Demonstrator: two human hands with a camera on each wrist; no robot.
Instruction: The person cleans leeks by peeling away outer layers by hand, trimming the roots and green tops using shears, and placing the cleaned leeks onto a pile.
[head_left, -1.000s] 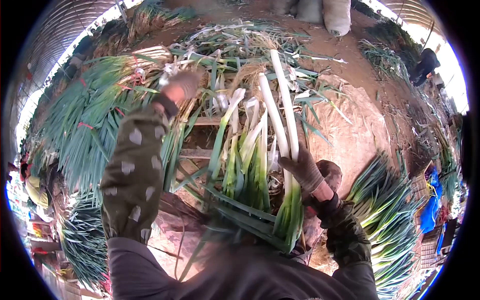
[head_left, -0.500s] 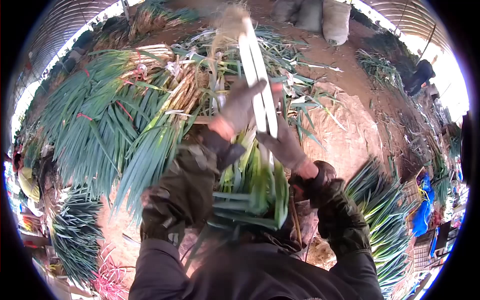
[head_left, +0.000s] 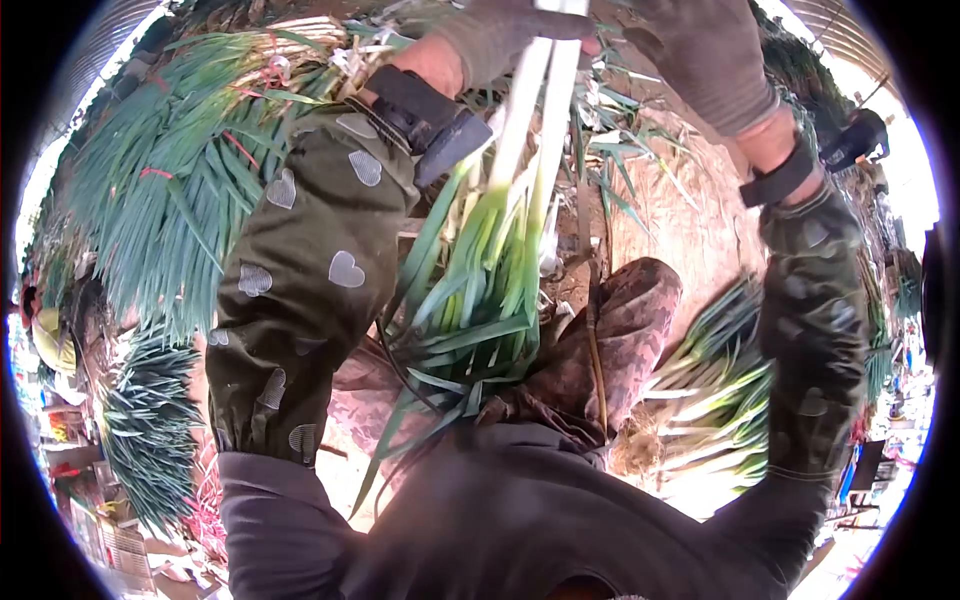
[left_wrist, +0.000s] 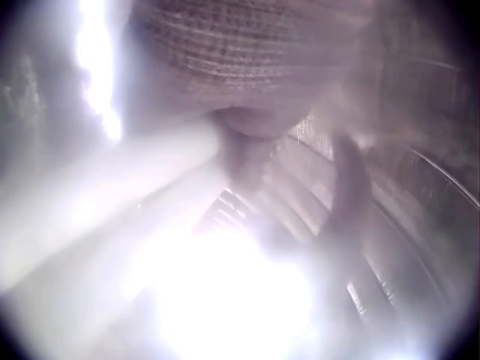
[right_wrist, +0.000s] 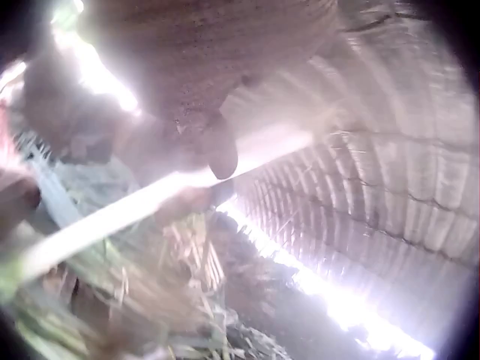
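Two long green onions [head_left: 537, 90], white-shanked and leafy below, stand slanted before me in the head view. My gloved left hand [head_left: 490, 42] grips their white shanks near the top edge, root ends hidden beyond it. In the left wrist view, the pale shanks [left_wrist: 97, 184] run up to the glove [left_wrist: 232, 52], against strong glare. My gloved right hand [head_left: 700, 62] is raised just right of the shanks, its fingertips cut off by the frame. In the right wrist view, one fingertip [right_wrist: 223, 154] overlaps a white shank [right_wrist: 112, 217]; I cannot tell whether it pinches it.
Tied green onion bundles [head_left: 150, 190] lie at the left, with another pile [head_left: 150, 430] below them. Loose green onions [head_left: 475, 300] lie before my lap. More [head_left: 715, 390] lie beside my right knee [head_left: 640, 330], near a tan sheet [head_left: 690, 205].
Both hands have risen toward the top of the head view. My left hand, earlier at the bundles, now holds the green onion shanks; my right hand, which gripped them lower down, has moved up and right.
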